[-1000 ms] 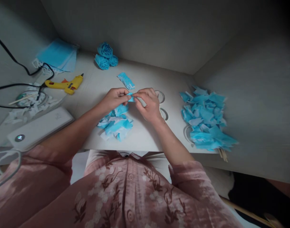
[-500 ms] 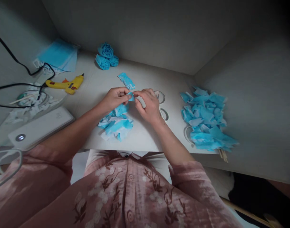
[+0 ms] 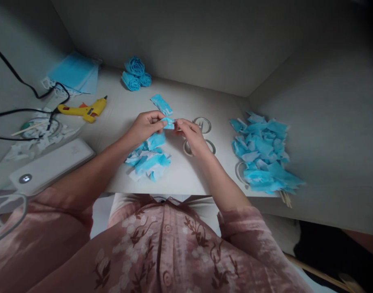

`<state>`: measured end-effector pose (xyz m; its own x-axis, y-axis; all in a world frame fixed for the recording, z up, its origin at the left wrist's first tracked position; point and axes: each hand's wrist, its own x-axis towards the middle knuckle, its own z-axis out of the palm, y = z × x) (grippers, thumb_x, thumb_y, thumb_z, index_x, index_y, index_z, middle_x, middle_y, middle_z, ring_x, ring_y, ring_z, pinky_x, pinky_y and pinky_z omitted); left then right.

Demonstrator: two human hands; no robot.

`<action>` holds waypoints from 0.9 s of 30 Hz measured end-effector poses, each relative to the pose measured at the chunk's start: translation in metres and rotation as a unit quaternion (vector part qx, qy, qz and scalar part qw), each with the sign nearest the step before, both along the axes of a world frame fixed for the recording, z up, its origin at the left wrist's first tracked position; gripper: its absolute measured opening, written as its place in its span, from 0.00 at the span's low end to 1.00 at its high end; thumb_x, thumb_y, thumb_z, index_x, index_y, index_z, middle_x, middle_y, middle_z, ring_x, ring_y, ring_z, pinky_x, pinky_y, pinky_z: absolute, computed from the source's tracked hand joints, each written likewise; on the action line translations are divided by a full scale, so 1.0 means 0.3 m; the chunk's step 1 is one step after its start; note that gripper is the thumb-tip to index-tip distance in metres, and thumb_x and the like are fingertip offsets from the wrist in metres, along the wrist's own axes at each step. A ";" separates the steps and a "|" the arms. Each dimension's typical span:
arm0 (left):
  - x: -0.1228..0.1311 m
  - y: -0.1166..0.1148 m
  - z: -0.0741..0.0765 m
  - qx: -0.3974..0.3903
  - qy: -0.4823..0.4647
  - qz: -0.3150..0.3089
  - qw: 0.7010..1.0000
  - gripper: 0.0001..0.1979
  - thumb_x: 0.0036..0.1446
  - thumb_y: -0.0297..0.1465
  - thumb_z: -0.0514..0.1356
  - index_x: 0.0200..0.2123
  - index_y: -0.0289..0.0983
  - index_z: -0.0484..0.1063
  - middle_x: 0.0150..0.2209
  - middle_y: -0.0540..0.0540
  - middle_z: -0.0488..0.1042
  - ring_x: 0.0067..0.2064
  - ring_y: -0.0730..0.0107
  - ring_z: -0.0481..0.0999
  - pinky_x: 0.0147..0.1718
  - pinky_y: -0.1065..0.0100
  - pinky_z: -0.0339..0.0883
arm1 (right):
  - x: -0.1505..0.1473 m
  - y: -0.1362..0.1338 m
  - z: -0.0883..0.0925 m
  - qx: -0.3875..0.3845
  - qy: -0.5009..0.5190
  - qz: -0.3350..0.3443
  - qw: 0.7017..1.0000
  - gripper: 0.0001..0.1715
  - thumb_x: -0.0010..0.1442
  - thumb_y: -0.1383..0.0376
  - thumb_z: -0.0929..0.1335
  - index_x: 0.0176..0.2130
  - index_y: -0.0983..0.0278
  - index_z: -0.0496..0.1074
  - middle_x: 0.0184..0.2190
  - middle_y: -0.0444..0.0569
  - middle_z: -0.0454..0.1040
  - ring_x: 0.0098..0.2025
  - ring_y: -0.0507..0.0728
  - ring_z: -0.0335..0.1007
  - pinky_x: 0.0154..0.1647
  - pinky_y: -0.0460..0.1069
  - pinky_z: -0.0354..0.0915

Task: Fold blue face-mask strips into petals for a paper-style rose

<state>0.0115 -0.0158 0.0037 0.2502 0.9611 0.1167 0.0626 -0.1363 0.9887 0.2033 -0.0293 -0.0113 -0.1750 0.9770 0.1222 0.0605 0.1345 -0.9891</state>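
No words can be read for certain. The white power bank [image 3: 53, 165] has a lit round display [image 3: 25, 178] whose glowing characters blur (too small to make out), and a faint, equally illegible grey mark [image 3: 74, 150].

Small blue piece [image 3: 169, 124]: pale markings near upper edge; left end is pinched in left hand [image 3: 148, 125]; right end meets or nearly meets right hand [image 3: 190, 133].
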 end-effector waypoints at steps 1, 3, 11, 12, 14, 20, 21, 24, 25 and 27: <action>0.000 0.001 0.000 -0.001 -0.003 0.000 1.000 0.16 0.47 0.42 0.71 0.30 0.37 0.74 0.21 0.52 0.70 0.24 0.76 0.66 0.26 0.72 0.59 | -0.003 -0.003 0.004 -0.007 0.009 0.007 1.000 0.31 0.54 0.36 0.73 0.33 0.60 0.76 0.31 0.44 0.74 0.37 0.54 0.71 0.46 0.50 0.70; 0.000 0.001 0.001 -0.002 -0.007 -0.001 1.000 0.16 0.47 0.42 0.71 0.30 0.37 0.73 0.21 0.53 0.70 0.24 0.76 0.65 0.26 0.72 0.58 | -0.008 -0.009 0.010 -0.006 0.020 0.016 1.000 0.30 0.52 0.38 0.76 0.34 0.61 0.76 0.30 0.43 0.74 0.37 0.53 0.69 0.46 0.50 0.69; -0.002 -0.003 0.001 0.002 0.012 -0.017 1.000 0.14 0.50 0.41 0.69 0.31 0.37 0.73 0.22 0.52 0.70 0.25 0.75 0.66 0.27 0.71 0.60 | -0.008 -0.002 0.001 0.026 -0.017 -0.018 0.999 0.19 0.55 0.49 0.73 0.29 0.61 0.73 0.27 0.42 0.72 0.33 0.52 0.66 0.43 0.49 0.65; -0.003 -0.004 0.001 0.003 0.015 -0.017 1.000 0.14 0.51 0.41 0.69 0.31 0.37 0.73 0.23 0.52 0.71 0.25 0.75 0.67 0.27 0.71 0.60 | -0.007 -0.002 0.001 0.025 -0.018 -0.019 0.999 0.18 0.56 0.50 0.73 0.29 0.61 0.73 0.26 0.42 0.72 0.33 0.52 0.66 0.43 0.49 0.65; -0.004 -0.003 -0.001 0.006 0.017 -0.014 1.000 0.13 0.51 0.40 0.68 0.31 0.37 0.73 0.22 0.52 0.71 0.25 0.75 0.67 0.27 0.71 0.60 | -0.007 -0.003 0.002 0.016 -0.013 -0.017 1.000 0.15 0.56 0.52 0.72 0.29 0.61 0.73 0.27 0.42 0.72 0.33 0.52 0.67 0.43 0.49 0.66; -0.003 0.001 -0.006 0.015 0.022 -0.011 1.000 0.10 0.51 0.37 0.67 0.30 0.37 0.74 0.21 0.52 0.70 0.24 0.76 0.66 0.27 0.72 0.60 | -0.007 -0.008 0.007 -0.001 0.014 -0.008 1.000 0.18 0.59 0.50 0.70 0.29 0.61 0.72 0.28 0.43 0.73 0.35 0.53 0.68 0.42 0.49 0.65; -0.003 0.002 -0.006 0.018 0.024 -0.012 0.999 0.10 0.51 0.37 0.67 0.30 0.37 0.74 0.21 0.52 0.70 0.24 0.76 0.66 0.27 0.72 0.60 | -0.007 -0.009 0.008 0.001 0.012 -0.008 1.000 0.20 0.59 0.48 0.71 0.29 0.61 0.72 0.28 0.43 0.72 0.34 0.52 0.68 0.42 0.49 0.65; -0.001 0.002 -0.006 0.025 0.030 -0.010 0.999 0.09 0.51 0.36 0.67 0.29 0.37 0.74 0.21 0.53 0.70 0.24 0.76 0.67 0.27 0.72 0.61 | -0.009 -0.012 0.013 0.005 0.004 -0.004 1.000 0.24 0.58 0.43 0.72 0.28 0.60 0.71 0.26 0.42 0.69 0.33 0.52 0.66 0.41 0.48 0.65; -0.001 0.002 -0.006 0.025 0.031 -0.008 0.999 0.09 0.51 0.36 0.67 0.29 0.37 0.74 0.21 0.53 0.70 0.24 0.76 0.67 0.27 0.72 0.61 | -0.009 -0.013 0.015 0.005 0.003 -0.003 1.000 0.25 0.57 0.43 0.72 0.28 0.60 0.72 0.26 0.42 0.69 0.33 0.52 0.65 0.41 0.48 0.65; 0.000 0.002 -0.007 0.023 0.032 -0.007 0.999 0.09 0.51 0.36 0.66 0.29 0.37 0.74 0.21 0.53 0.70 0.24 0.76 0.67 0.27 0.72 0.61 | -0.010 -0.013 0.015 0.005 0.000 -0.006 1.000 0.24 0.56 0.44 0.73 0.29 0.60 0.72 0.26 0.42 0.69 0.33 0.52 0.65 0.41 0.48 0.65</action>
<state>0.0115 -0.0151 0.0017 0.2725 0.9512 0.1447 0.1234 -0.1837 0.9752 0.2004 -0.0331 -0.0068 -0.1642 0.9776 0.1317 0.0629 0.1436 -0.9876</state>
